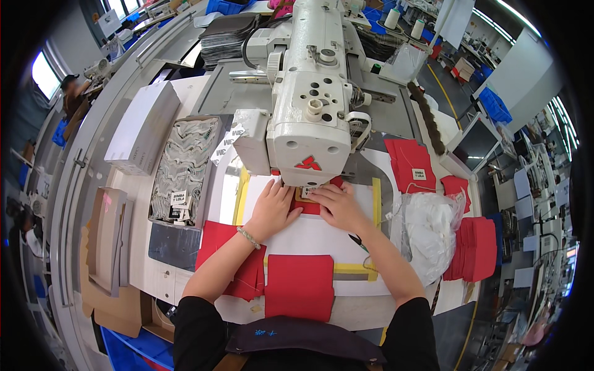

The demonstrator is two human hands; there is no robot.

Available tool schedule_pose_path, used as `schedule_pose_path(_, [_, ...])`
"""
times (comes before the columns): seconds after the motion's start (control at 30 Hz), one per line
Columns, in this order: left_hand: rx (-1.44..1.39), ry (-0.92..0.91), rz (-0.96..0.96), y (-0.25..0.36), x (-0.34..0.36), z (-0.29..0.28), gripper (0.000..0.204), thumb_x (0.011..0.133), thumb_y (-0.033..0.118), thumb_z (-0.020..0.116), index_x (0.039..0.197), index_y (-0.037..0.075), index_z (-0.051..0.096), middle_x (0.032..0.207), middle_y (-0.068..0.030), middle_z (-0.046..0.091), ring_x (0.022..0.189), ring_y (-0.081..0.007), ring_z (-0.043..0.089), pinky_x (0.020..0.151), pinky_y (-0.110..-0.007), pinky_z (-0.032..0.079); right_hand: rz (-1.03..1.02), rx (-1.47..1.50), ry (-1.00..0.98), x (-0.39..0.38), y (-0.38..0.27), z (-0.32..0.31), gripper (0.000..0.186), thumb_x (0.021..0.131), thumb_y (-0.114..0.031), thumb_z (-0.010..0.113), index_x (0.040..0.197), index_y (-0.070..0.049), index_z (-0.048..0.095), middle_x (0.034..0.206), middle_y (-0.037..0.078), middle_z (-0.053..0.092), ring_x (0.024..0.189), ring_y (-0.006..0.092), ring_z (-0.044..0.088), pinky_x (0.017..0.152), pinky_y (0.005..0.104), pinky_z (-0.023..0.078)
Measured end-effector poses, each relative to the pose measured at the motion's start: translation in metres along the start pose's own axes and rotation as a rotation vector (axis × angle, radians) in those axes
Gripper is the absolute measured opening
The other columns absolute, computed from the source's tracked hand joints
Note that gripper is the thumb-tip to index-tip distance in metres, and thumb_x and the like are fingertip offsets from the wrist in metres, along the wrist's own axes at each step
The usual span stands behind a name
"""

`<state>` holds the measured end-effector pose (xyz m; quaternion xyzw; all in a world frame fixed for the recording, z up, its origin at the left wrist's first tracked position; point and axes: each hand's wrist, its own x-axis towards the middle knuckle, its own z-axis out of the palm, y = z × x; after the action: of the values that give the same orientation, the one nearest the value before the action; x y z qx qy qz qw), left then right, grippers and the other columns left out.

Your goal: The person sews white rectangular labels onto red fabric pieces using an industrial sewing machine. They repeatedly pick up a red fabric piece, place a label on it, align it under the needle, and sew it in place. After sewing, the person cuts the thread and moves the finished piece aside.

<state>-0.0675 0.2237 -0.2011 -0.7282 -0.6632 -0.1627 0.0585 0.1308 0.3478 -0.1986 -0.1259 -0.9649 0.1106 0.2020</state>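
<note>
Two hands, left and right, press flat, ungripping, on red fabric half-hidden under the sewing machine.

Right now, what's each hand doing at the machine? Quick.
Left hand: open, flat, pressing the small red fabric piece under the white sewing machine head.
Right hand: open, fingers spread, pressing the same piece; nothing gripped.

White square label on red cloth — grey screen beside.
</note>
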Motion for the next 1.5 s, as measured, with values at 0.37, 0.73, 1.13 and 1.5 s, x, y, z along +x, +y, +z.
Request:
schedule_pose_path(0.37, [-0.029, 0.019, 0.020, -0.001, 0.001, -0.001, 0.061, 0.087, 0.041, 0.059, 0.123, -0.008, 0.056, 0.124, -0.0189, 0.056, 0.124, -0.0334, 0.047, 0.111, -0.045, 0.031, -0.062, 0.006, -0.083, 0.000, 0.011, 0.000, 0.040, 0.080, -0.014, 0.061, 0.120, -0.017, 0.063, 0.127, 0.000, 0.062, 0.114, 0.0165, 0.053, 0.089, 0.0442, 0.033])
schedule_pose_path(0.73, [-0.054, 0.060, 0.026, 0.002, 0.005, 0.002, 0.057, 0.084, 0.037, 0.063, 0.120, -0.007, 0.056, 0.124, -0.0181, 0.053, 0.117, -0.0322, 0.050, 0.109, -0.043, 0.032, -0.031, 0.016, -0.064, -0.003, 0.010, -0.005, 0.041, 0.080, -0.014, 0.061, 0.121, -0.018, 0.063, 0.126, -0.001, 0.061, 0.115, 0.0176, 0.053, 0.092, 0.0420, 0.032])
schedule_pose_path(1.13, [-0.073, 0.041, 0.026, 0.001, 0.005, 0.000, 0.061, 0.083, 0.038, 0.063, 0.125, -0.006, 0.054, 0.124, -0.0177, 0.054, 0.120, -0.0335, 0.049, 0.107, -0.045, 0.034, -0.030, 0.028, -0.050, -0.003, 0.011, -0.001, 0.042, 0.079, -0.014, 0.061, 0.121, -0.018, 0.063, 0.124, 0.000, 0.062, 0.113, 0.0178, 0.053, 0.091, 0.0415, 0.032])
schedule_pose_path(1.5, [-0.089, -0.003, -0.006, 0.003, 0.004, 0.001, 0.058, 0.083, 0.037, 0.064, 0.122, -0.005, 0.056, 0.124, -0.0175, 0.054, 0.118, -0.0327, 0.050, 0.108, -0.046, 0.034, -0.008, 0.007, -0.070, -0.007, 0.007, -0.004, 0.036, 0.084, -0.020, 0.060, 0.120, -0.017, 0.062, 0.135, -0.002, 0.057, 0.116, 0.0170, 0.051, 0.091, 0.0448, 0.033])
